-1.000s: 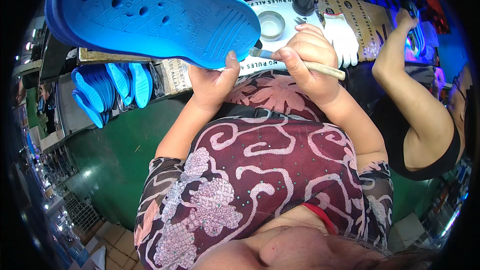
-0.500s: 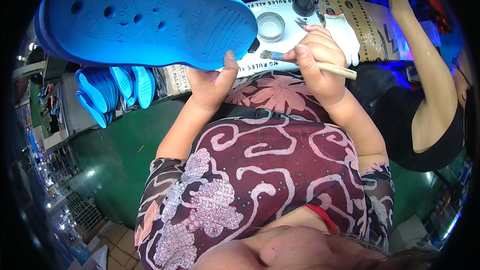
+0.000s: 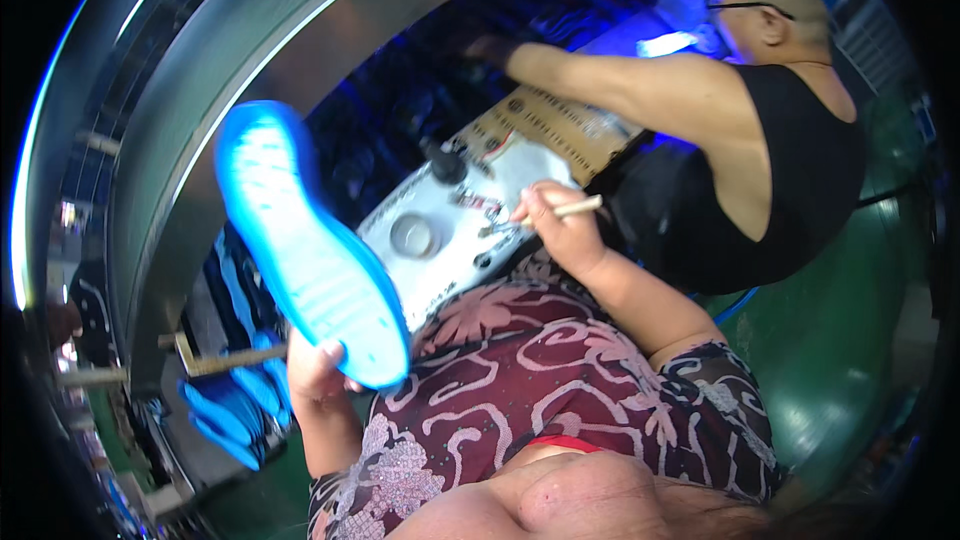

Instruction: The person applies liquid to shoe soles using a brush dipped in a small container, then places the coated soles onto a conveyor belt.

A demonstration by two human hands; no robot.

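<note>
My left hand (image 3: 318,372) grips one end of a long blue shoe sole (image 3: 310,250), thumb on its upper face. The sole is tilted up and away to the far left, and its bright face is blurred. My right hand (image 3: 562,230) is closed around a paintbrush with a pale wooden handle (image 3: 578,207); the bristles are hard to make out. That hand is just over the white work surface (image 3: 450,265). A small round bowl (image 3: 412,253) stands there between the sole and the brush.
Behind the bowl are a black cone-topped bottle (image 3: 445,163) and a white glove (image 3: 535,162). A stack of blue soles (image 3: 225,420) lies at the lower left. At right a person in black (image 3: 800,160) reaches across the far side. A curved metal edge (image 3: 250,75) runs along the far left.
The view has swung round. The sole has dropped away from close up and shows its other face. The brush has moved away from the sole, over the work surface.
</note>
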